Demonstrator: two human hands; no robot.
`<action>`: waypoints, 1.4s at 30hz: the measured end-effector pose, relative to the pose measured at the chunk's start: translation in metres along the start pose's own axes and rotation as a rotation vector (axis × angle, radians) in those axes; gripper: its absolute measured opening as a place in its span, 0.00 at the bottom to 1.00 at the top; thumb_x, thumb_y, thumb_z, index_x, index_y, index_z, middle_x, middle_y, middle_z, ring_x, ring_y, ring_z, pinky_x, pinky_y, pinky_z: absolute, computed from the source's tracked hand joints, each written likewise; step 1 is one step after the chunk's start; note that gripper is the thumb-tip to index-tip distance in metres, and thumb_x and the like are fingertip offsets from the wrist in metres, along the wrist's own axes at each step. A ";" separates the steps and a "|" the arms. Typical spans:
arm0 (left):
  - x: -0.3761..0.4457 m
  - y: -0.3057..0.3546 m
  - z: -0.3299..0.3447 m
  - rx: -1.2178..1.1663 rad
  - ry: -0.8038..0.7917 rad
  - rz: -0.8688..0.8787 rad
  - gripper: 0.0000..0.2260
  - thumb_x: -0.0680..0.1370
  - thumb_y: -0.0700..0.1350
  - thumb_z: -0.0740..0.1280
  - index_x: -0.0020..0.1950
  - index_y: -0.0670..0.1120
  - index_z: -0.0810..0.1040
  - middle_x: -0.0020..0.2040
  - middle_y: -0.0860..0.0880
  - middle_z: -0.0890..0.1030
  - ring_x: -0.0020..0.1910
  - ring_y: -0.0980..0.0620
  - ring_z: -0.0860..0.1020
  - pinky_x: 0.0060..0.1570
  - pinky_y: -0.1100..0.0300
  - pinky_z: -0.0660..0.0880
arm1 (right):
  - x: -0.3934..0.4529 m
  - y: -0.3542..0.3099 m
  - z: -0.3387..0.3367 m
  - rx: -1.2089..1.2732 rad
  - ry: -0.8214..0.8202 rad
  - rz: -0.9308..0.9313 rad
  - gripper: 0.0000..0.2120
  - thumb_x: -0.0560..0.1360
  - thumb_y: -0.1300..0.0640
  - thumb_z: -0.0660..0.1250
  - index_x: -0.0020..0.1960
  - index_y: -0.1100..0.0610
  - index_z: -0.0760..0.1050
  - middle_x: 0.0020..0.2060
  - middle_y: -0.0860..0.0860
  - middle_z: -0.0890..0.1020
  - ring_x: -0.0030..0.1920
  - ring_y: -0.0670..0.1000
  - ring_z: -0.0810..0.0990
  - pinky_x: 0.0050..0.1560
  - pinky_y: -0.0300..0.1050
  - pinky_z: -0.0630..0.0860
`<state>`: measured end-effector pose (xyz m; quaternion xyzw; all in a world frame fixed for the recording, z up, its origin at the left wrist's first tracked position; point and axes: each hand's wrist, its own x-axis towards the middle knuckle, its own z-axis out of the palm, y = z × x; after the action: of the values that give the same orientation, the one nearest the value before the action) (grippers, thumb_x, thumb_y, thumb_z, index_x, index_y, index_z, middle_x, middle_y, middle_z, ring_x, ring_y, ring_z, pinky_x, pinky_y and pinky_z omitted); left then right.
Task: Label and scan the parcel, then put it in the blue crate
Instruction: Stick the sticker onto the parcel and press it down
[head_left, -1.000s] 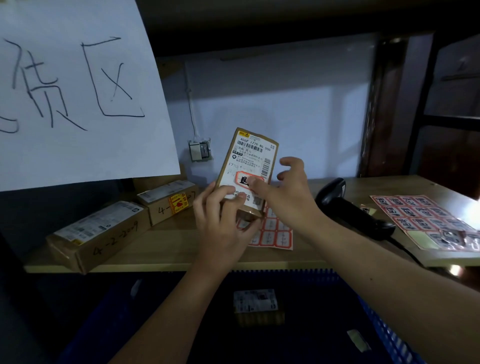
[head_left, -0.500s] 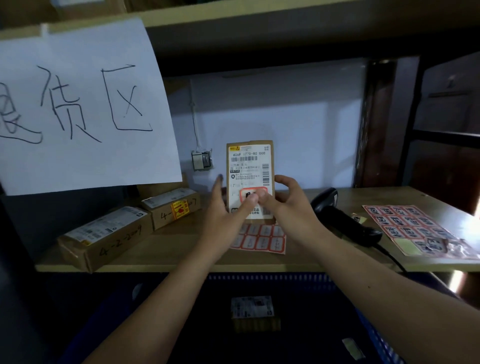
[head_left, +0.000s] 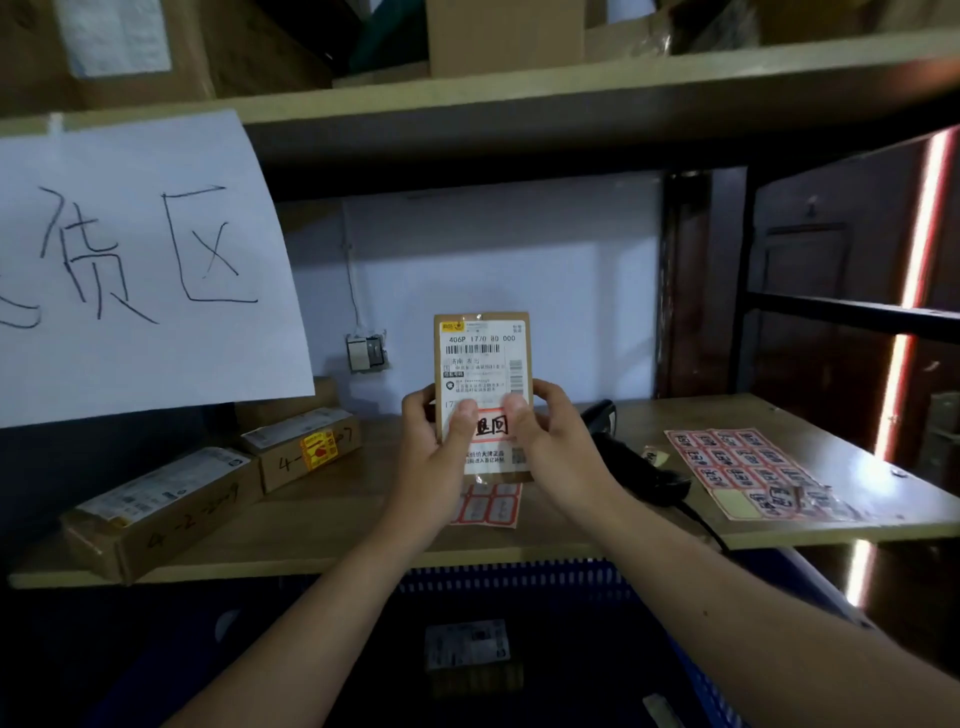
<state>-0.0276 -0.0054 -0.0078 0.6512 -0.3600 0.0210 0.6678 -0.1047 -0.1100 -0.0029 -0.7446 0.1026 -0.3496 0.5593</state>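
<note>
I hold a small brown parcel (head_left: 483, 364) upright above the wooden shelf, its white shipping label facing me. My left hand (head_left: 434, 441) grips its left edge and my right hand (head_left: 545, 436) its right edge. Both thumbs press on a red-bordered sticker (head_left: 492, 426) stuck on the lower part of the label. A black handheld scanner (head_left: 639, 467) lies on the shelf just right of my right hand. The blue crate (head_left: 519, 582) sits below the shelf edge, with a small parcel (head_left: 467, 654) inside it.
A sheet of red stickers (head_left: 488, 506) lies under the parcel, and a larger sheet (head_left: 748, 467) lies to the right. Two brown boxes (head_left: 156, 509) (head_left: 306, 447) rest on the shelf's left. A handwritten paper sign (head_left: 135, 270) hangs above them. An upper shelf carries cartons.
The parcel went from tilted to upright. My right hand moved from pressing the sticker with a fingertip to gripping the right edge; both thumbs now press the sticker. The view tilted upward.
</note>
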 end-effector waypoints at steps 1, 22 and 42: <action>-0.001 0.001 0.001 -0.005 0.001 -0.012 0.17 0.80 0.49 0.62 0.65 0.45 0.65 0.52 0.54 0.78 0.39 0.67 0.81 0.33 0.72 0.75 | -0.001 0.000 -0.002 -0.015 0.007 -0.016 0.19 0.81 0.47 0.57 0.68 0.55 0.66 0.57 0.52 0.82 0.50 0.46 0.83 0.51 0.44 0.80; -0.027 0.017 -0.021 0.169 -0.316 -0.178 0.30 0.76 0.47 0.69 0.73 0.53 0.56 0.63 0.58 0.74 0.54 0.64 0.77 0.49 0.64 0.78 | -0.020 -0.006 -0.030 -0.061 -0.134 -0.168 0.22 0.78 0.51 0.66 0.70 0.50 0.66 0.55 0.46 0.83 0.50 0.44 0.85 0.47 0.42 0.82; -0.053 -0.067 -0.048 1.066 -1.088 -0.058 0.12 0.68 0.50 0.74 0.43 0.52 0.71 0.46 0.54 0.73 0.44 0.53 0.74 0.44 0.53 0.76 | -0.060 0.076 0.003 -1.004 -0.956 -0.123 0.29 0.71 0.49 0.73 0.69 0.46 0.66 0.62 0.48 0.75 0.59 0.50 0.75 0.57 0.45 0.74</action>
<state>-0.0122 0.0502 -0.0868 0.8132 -0.5625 -0.1495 -0.0083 -0.1286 -0.1022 -0.0967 -0.9899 -0.0480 0.0751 0.1105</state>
